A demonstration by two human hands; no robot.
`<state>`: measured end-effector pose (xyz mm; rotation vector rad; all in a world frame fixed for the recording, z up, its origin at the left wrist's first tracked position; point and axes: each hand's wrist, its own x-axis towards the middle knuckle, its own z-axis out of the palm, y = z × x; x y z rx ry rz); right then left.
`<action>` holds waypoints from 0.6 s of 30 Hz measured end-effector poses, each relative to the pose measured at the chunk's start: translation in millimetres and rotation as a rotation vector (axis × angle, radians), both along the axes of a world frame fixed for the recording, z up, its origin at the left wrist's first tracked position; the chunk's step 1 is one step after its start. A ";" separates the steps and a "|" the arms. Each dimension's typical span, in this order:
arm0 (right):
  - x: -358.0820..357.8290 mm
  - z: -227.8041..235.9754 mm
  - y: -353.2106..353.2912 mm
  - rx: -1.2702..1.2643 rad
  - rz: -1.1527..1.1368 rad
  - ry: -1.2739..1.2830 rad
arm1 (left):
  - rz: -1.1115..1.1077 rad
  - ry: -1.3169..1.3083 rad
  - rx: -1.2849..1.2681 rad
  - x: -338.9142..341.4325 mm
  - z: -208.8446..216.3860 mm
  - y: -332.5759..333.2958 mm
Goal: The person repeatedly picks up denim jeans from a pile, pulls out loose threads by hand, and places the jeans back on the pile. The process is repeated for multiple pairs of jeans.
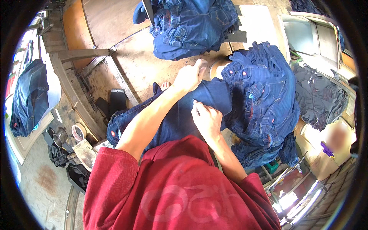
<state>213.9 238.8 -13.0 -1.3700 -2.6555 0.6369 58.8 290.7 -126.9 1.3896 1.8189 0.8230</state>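
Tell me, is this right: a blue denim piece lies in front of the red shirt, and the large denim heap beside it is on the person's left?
Not quite: the head view shows the large denim heap on the person's right. The blue denim piece does lie in front of the red shirt.

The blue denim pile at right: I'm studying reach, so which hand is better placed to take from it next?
The right hand, probably: it appears nearer the blue denim pile, while the left hand sits farther left and might have to reach across.
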 end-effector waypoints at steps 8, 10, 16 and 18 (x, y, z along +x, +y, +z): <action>3.2 -2.4 2.4 -0.006 -0.049 0.127 | -0.007 0.021 -0.010 1.4 -5.9 0.7; 3.8 -3.1 2.9 -0.005 -0.019 0.087 | -0.004 0.011 0.007 1.7 -6.9 1.0; 6.1 2.6 3.4 -0.047 -0.002 0.070 | -0.008 0.048 0.000 0.3 -3.8 -0.6; 5.9 1.3 4.5 -0.042 -0.055 0.169 | -0.008 0.060 0.021 0.2 -4.2 -0.1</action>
